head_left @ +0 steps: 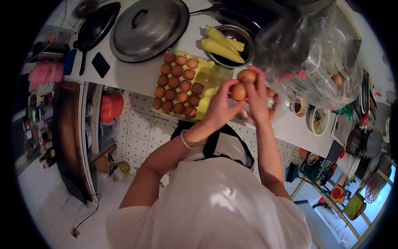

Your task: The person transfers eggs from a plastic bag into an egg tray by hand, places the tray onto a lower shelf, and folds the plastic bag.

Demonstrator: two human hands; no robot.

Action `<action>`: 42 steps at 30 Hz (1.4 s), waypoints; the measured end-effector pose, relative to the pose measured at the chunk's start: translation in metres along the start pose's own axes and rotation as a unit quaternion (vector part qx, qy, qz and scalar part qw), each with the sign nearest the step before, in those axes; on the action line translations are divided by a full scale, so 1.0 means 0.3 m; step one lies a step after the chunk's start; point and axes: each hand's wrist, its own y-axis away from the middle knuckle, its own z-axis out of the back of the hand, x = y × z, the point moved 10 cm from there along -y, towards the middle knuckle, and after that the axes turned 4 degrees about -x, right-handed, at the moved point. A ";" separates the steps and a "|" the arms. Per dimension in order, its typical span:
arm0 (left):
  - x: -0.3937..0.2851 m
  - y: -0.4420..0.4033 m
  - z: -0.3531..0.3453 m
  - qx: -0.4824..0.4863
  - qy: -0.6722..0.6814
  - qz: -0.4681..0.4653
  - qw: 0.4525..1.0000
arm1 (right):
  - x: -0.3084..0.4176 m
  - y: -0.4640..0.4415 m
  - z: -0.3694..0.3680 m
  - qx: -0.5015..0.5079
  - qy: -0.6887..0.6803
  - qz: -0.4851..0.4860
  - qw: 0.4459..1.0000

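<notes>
Two brown eggs are between my hands, just right of a yellow egg tray [212,74]. My left hand [224,101] has its fingers round the lower egg [238,91]. My right hand [258,93] holds the upper egg [247,75], its fingers bent over it and close to the lower one. Several brown eggs [177,71] fill the left part of the tray, and the cups on its right side show bare. More eggs [270,93] lie in a clear plastic bag to the right of my right hand, partly hidden by it.
A large metal lid [149,29] lies behind the tray. Behind my hands a metal bowl [247,45] holds yellow cone-shaped pieces [222,43]. Large clear plastic bags [311,54] cover the right side. A dark phone [100,65] and a black pan [97,25] are at the left.
</notes>
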 end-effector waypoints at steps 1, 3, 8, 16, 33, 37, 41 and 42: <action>0.035 -0.001 0.055 -0.004 0.000 0.000 1.000 | -0.026 -0.015 -0.052 0.004 0.000 0.001 1.000; 0.165 0.003 0.188 -0.050 -0.073 0.022 0.996 | -0.120 -0.056 -0.166 0.031 -0.011 0.013 0.999; 0.301 0.009 0.516 -0.188 0.018 0.077 0.979 | -0.284 -0.099 -0.367 0.087 0.186 0.142 0.968; 0.364 -0.118 0.567 -0.167 -0.087 0.063 0.980 | -0.321 -0.071 -0.476 0.055 0.321 0.248 0.912; 0.346 -0.298 0.353 -0.063 -0.215 -0.046 0.974 | -0.354 -0.088 -0.208 -0.051 0.551 0.143 0.821; 0.377 -0.271 0.311 -0.019 -0.265 -0.023 0.964 | -0.384 -0.130 -0.224 -0.013 0.567 0.128 0.813; 0.369 -0.248 0.286 0.014 -0.310 -0.063 0.949 | -0.416 -0.137 -0.219 -0.006 0.507 0.144 0.849; 0.391 -0.248 0.291 0.019 -0.301 -0.031 0.953 | -0.427 -0.135 -0.215 -0.010 0.517 0.149 0.843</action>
